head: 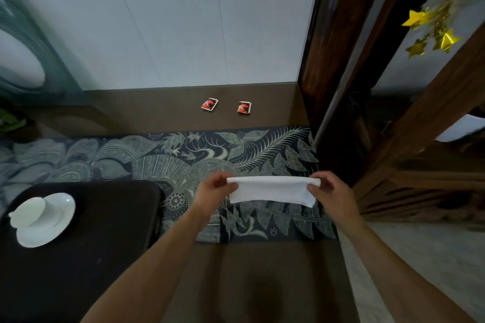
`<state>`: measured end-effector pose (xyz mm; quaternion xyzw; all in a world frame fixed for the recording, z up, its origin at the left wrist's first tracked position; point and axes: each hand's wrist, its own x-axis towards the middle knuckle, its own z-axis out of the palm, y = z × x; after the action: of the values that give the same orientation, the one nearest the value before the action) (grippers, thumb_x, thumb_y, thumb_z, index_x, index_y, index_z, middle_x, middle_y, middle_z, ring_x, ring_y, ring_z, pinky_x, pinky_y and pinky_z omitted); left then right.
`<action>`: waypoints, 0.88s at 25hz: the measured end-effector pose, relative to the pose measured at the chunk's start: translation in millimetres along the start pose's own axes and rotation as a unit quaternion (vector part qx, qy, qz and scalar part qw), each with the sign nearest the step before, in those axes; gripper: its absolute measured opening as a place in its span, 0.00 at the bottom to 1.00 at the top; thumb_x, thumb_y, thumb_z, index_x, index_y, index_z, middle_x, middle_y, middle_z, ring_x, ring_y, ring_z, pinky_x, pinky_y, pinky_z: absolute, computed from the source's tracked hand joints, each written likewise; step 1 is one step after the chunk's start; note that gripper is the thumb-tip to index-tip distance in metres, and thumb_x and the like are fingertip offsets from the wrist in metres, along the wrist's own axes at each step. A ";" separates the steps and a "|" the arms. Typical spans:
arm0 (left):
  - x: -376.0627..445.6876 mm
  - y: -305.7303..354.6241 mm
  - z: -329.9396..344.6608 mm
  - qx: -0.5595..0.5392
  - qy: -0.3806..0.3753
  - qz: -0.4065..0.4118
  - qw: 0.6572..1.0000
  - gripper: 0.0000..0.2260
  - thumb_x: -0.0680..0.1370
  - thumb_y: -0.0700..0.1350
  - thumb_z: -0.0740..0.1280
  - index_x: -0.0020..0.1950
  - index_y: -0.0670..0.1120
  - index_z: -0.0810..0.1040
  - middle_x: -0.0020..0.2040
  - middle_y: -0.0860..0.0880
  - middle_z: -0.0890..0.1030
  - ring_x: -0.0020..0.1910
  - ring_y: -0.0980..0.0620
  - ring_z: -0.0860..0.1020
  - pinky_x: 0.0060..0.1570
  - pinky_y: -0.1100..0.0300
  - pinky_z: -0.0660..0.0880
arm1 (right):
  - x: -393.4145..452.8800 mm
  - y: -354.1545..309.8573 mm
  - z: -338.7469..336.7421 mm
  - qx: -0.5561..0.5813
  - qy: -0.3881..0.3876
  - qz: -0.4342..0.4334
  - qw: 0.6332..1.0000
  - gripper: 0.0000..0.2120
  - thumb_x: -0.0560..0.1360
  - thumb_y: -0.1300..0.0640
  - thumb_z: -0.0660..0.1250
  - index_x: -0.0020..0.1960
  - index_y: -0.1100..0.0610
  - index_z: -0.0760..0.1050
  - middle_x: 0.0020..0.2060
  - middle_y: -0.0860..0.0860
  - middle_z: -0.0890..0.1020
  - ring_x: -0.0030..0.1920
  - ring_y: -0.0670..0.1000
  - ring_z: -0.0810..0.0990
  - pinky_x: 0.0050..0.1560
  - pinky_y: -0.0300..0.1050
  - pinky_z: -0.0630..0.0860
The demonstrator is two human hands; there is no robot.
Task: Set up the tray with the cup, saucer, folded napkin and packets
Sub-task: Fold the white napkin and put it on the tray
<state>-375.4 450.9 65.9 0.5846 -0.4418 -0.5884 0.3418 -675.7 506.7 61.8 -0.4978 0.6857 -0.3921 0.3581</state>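
A white napkin [271, 190] hangs folded between my hands above the patterned runner. My left hand [214, 191] pinches its left end and my right hand [332, 193] pinches its right end. A dark tray [105, 217] lies at the left on the table. On it a white cup [26, 214] stands on a white saucer [56, 220] near the tray's left side. Two red packets, one [209, 104] to the left of the other [244, 107], lie flat on the brown table top near the wall.
A dark batik runner [183, 155] crosses the brown table [249, 283]. A white wall stands behind. A dark wooden post [328, 47] and a carved cabinet [420, 178] close off the right side. Gold star decorations [435, 31] hang at upper right.
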 end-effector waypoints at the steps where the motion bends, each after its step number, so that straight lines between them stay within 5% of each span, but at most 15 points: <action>1: -10.4 2.6 -7.0 -0.026 -0.007 0.012 1.000 0.07 0.74 0.38 0.72 0.45 0.51 0.83 0.42 0.52 0.83 0.43 0.53 0.81 0.42 0.61 0.78 | -8.0 -6.9 0.1 0.030 0.007 -0.001 1.000 0.11 0.74 0.56 0.72 0.47 0.39 0.77 0.46 0.42 0.82 0.47 0.44 0.80 0.43 0.42 0.76; 6: -55.1 5.9 -37.2 -0.104 -0.019 0.042 0.994 0.06 0.78 0.43 0.66 0.50 0.51 0.81 0.47 0.52 0.80 0.47 0.52 0.79 0.40 0.59 0.78 | -47.0 -42.5 18.9 0.112 0.026 -0.023 0.993 0.11 0.73 0.57 0.72 0.50 0.42 0.78 0.48 0.42 0.81 0.47 0.41 0.79 0.41 0.37 0.75; 11: -90.0 -1.7 -76.4 -0.069 0.041 0.079 0.994 0.09 0.76 0.55 0.66 0.53 0.55 0.78 0.45 0.55 0.79 0.45 0.53 0.76 0.42 0.53 0.76 | -81.3 -77.8 57.2 0.118 0.019 -0.052 0.992 0.10 0.75 0.54 0.70 0.52 0.40 0.76 0.45 0.34 0.80 0.45 0.37 0.78 0.38 0.31 0.75; 14: -103.3 -8.5 -107.7 -0.043 0.073 0.114 0.990 0.11 0.76 0.57 0.65 0.55 0.55 0.77 0.46 0.54 0.80 0.41 0.59 0.77 0.37 0.63 0.75 | -95.5 -94.8 90.7 0.121 0.010 -0.054 0.991 0.10 0.75 0.54 0.71 0.51 0.40 0.76 0.46 0.38 0.81 0.45 0.37 0.78 0.38 0.29 0.73; 18: -117.6 -22.5 -173.1 -0.031 0.097 0.105 0.989 0.10 0.76 0.57 0.64 0.55 0.57 0.77 0.49 0.55 0.81 0.43 0.61 0.77 0.39 0.64 0.75 | -116.9 -114.2 154.8 0.136 -0.022 -0.024 0.990 0.10 0.75 0.52 0.70 0.52 0.38 0.76 0.49 0.39 0.80 0.47 0.40 0.79 0.39 0.40 0.76; 22: -124.4 -49.0 -247.3 -0.016 0.109 0.071 0.991 0.07 0.79 0.55 0.63 0.56 0.59 0.76 0.47 0.56 0.80 0.42 0.61 0.77 0.41 0.62 0.72 | -138.4 -133.3 227.5 0.135 -0.028 -0.003 0.990 0.11 0.75 0.55 0.70 0.52 0.39 0.76 0.49 0.41 0.80 0.46 0.43 0.79 0.41 0.39 0.76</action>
<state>-114.7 553.9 87.1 0.6068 -0.4331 -0.5026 0.4378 -387.2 572.6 95.7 -0.4578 0.6144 -0.4684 0.4399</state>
